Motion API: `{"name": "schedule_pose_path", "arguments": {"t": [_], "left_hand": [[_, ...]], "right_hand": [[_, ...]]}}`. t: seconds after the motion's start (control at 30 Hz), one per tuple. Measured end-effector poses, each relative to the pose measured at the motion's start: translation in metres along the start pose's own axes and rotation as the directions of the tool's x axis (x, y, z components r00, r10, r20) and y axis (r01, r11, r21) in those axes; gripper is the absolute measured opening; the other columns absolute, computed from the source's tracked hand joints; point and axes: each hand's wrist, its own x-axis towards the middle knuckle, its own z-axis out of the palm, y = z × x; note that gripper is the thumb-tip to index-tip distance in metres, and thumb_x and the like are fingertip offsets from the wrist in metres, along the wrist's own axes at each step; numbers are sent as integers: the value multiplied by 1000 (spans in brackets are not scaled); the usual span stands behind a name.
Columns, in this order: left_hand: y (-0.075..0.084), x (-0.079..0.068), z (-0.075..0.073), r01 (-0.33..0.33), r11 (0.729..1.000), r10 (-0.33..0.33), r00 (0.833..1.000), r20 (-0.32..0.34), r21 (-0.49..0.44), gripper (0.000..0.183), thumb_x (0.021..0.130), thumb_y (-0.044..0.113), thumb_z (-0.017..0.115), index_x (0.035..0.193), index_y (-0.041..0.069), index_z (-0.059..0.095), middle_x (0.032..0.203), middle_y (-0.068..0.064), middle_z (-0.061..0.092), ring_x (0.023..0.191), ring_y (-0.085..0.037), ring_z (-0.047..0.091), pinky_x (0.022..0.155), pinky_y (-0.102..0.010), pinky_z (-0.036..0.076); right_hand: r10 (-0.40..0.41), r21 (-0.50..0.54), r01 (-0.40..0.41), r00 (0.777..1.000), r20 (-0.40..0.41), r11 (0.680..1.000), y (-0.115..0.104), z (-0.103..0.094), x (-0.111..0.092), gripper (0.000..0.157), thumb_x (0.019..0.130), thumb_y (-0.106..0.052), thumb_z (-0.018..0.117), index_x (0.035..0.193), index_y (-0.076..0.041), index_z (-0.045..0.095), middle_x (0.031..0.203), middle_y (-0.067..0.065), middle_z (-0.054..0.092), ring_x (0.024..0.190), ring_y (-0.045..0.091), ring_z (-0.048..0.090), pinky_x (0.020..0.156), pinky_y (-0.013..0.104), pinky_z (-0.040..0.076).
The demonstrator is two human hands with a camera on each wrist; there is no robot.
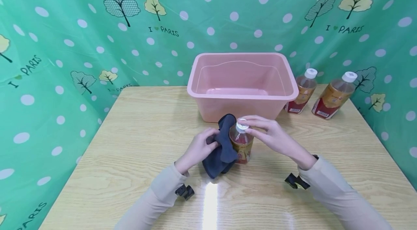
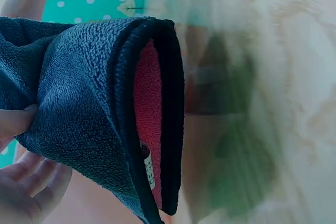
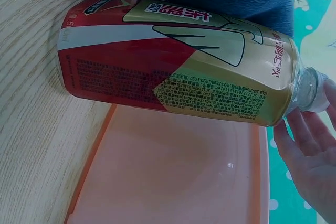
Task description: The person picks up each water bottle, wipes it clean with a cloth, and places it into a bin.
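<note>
A plastic drink bottle (image 1: 242,147) with a white cap stands on the table in front of the pink bin. My right hand (image 1: 265,132) grips it by the cap, thumb and fingers on either side. In the right wrist view the bottle (image 3: 178,61) shows a red and gold label. Against its left side is a dark blue cloth (image 1: 221,150), which my left hand (image 1: 202,148) pinches between thumb and fingers. The left wrist view shows the cloth (image 2: 84,87) hanging in folds, with a red inner face and a small white tag (image 2: 148,166).
The pink bin (image 1: 244,109) stands at the back of the wooden table (image 1: 137,150). Two more capped bottles, a nearer-in bottle (image 1: 303,92) and an outer bottle (image 1: 335,96), stand to its right. A green dotted curtain (image 1: 208,16) hangs behind the table and along its sides.
</note>
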Motion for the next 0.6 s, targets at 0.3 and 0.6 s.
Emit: {"name": "schedule_pose_path", "arguments": {"t": [0.3, 0.6], "left_hand": [[9, 6, -6, -45, 997, 42, 998, -54, -59, 22, 75, -7, 61, 95, 1, 62, 92, -9, 59, 77, -17, 54, 65, -28, 46], [12, 8, -7, -61, 996, 57, 996, -63, -62, 24, 74, -9, 60, 96, 2, 62, 89, -6, 57, 74, -16, 51, 64, -29, 44]], "right_hand": [[37, 3, -37, 999, 12, 999, -1, -1, -1, 31, 83, -6, 57, 114, -5, 59, 117, 6, 56, 105, 9, 51, 81, 24, 46], [82, -1, -82, 996, 21, 997, -1, 0, -1, 32, 84, -9, 57, 116, -6, 59, 118, 5, 55, 107, 10, 50, 82, 25, 46]]}}
